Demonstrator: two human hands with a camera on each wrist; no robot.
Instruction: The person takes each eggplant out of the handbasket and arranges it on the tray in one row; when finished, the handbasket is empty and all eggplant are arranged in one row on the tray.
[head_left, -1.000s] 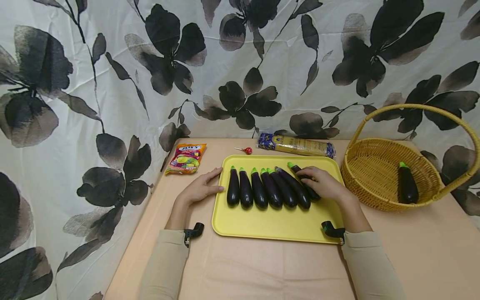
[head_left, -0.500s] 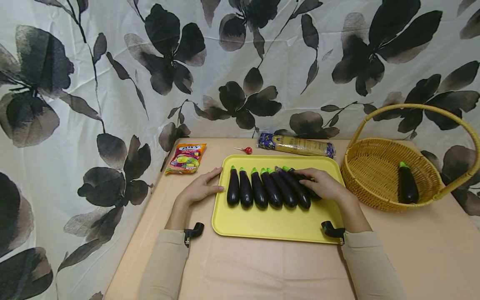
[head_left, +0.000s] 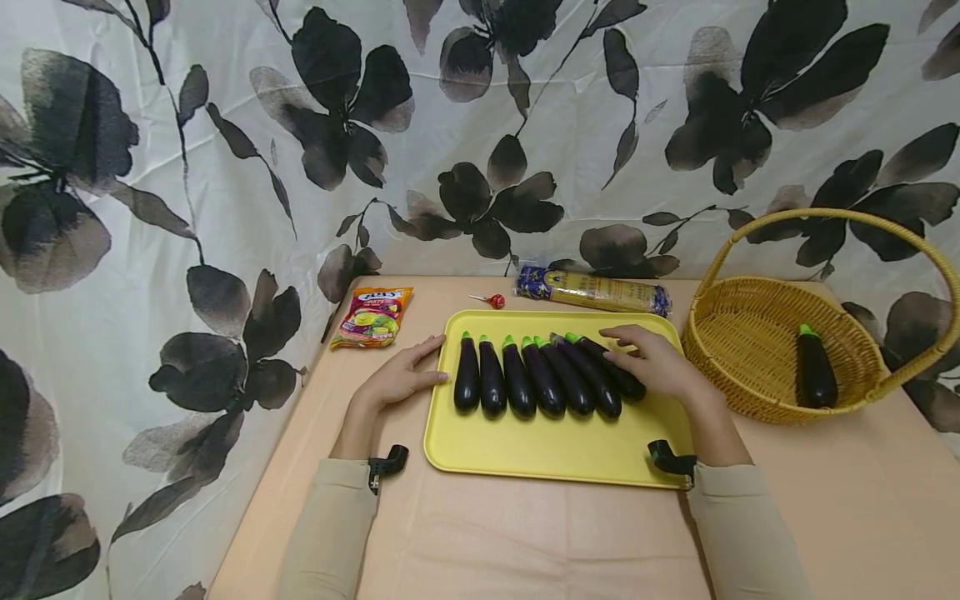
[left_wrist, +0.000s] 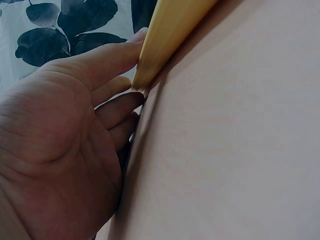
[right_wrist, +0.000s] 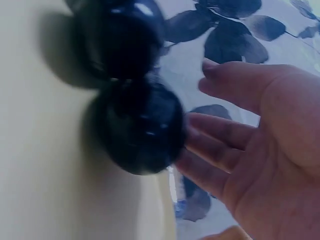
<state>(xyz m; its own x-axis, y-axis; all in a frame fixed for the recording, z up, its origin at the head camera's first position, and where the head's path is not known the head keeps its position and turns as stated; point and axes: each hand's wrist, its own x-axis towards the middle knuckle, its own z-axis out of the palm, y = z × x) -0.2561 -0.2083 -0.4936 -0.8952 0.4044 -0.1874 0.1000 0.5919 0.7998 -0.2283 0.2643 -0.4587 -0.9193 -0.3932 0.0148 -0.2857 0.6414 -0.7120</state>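
Several dark eggplants (head_left: 549, 387) with green stem ends lie side by side on a yellow tray (head_left: 540, 454), forming a row. The rightmost eggplant (head_left: 624, 379) slants against its neighbour. Just right of it is my right hand (head_left: 656, 362), its fingers loosely extended and gripping nothing. In the right wrist view, the fingertips (right_wrist: 187, 157) are right at the rounded side of an eggplant (right_wrist: 142, 127). My left hand (head_left: 396, 379) touches the tray's left edge; the left wrist view shows relaxed fingers and thumb against the tray rim (left_wrist: 162, 42).
A wicker basket (head_left: 742, 396) with a tall handle stands to the right, holding one eggplant (head_left: 815, 367). Behind the tray lie a long blue-and-yellow packet (head_left: 592, 290) and a red lollipop (head_left: 496, 301). At the back left is an orange candy bag (head_left: 372, 317). A floral curtain (head_left: 480, 125) hangs behind.
The rightmost eggplant has shifted left against the row under my right hand. That hand has since let go and drawn slightly right. My left hand stays at the tray edge.
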